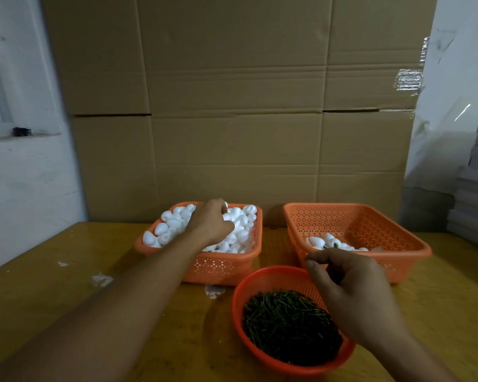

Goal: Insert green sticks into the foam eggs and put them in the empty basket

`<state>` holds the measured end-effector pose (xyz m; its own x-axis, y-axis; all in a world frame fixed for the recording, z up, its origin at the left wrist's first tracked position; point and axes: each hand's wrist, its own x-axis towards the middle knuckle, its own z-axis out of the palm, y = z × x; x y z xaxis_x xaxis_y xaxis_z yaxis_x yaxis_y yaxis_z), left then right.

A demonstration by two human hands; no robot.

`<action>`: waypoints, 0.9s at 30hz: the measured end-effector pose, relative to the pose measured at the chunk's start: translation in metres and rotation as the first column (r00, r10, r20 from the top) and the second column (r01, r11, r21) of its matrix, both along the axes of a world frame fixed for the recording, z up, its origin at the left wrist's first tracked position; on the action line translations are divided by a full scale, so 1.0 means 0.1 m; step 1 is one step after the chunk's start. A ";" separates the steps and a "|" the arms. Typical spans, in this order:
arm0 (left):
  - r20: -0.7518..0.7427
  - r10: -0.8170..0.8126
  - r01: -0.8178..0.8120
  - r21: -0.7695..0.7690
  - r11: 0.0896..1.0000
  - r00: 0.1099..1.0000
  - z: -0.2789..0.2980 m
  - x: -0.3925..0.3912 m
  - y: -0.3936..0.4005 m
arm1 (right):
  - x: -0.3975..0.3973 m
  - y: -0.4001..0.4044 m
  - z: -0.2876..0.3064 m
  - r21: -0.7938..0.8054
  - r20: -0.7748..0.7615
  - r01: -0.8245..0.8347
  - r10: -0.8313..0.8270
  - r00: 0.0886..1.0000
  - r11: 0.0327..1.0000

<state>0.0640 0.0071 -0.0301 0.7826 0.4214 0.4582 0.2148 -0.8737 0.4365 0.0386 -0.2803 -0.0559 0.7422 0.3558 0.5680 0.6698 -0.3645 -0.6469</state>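
Yellowish wood forms the table, marked by a few white scuffs, and large flattened cardboard sheets are stood behind it against a white wall. Three orange baskets are set out: a rectangular one heaped with white foam eggs, too many to count; a second rectangular one holding a handful of finished eggs; and a round one filled with green sticks. The left hand is curled down into the egg heap; what it grips cannot be told. The right hand is held over the sticks, thumb and fingers pinched together, any stick between them unseen.
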 end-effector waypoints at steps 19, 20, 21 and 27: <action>0.373 -0.240 0.443 -0.735 0.513 0.896 0.03 -0.61 -0.52 | 0.01 0.01 -0.03 -0.044 -0.014 0.028 -0.029 0.999 0.999; 0.384 -0.271 0.470 -0.733 0.492 0.883 0.04 -0.65 -0.55 | 0.02 0.01 -0.03 -0.047 -0.012 0.030 -0.031 0.999 0.998; 0.389 -0.302 0.491 -0.729 0.477 0.871 0.05 -0.68 -0.58 | 0.01 0.02 -0.03 -0.050 -0.012 0.031 -0.032 0.999 0.998; 0.359 -0.429 0.545 -0.690 0.477 0.829 0.17 -0.85 -0.74 | -0.02 0.04 -0.03 -0.082 -0.011 0.012 -0.013 1.000 0.997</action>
